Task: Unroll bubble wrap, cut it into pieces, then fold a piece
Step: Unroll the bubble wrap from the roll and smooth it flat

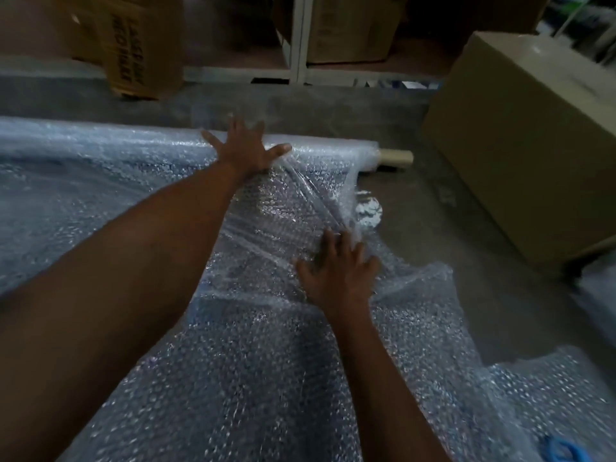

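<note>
We see the roll (140,141) lying across the floor (433,208), its sheet (233,361) spread toward us, a box (520,145) to the right, shelves (300,38) behind.

The scene is dimly lit, with a cool cast, and small glints of glare are scattered across the bubble wrap (253,378). Motion blur and softness are seen throughout, strongest toward the frame's edges, where straight lines are bent by wide-angle distortion.

Dim light falls on a grey concrete floor (416,105). A white shelving rack (301,38) holds cardboard cartons (print unreadable), and a large brown box (523,138) stands on the floor.
</note>
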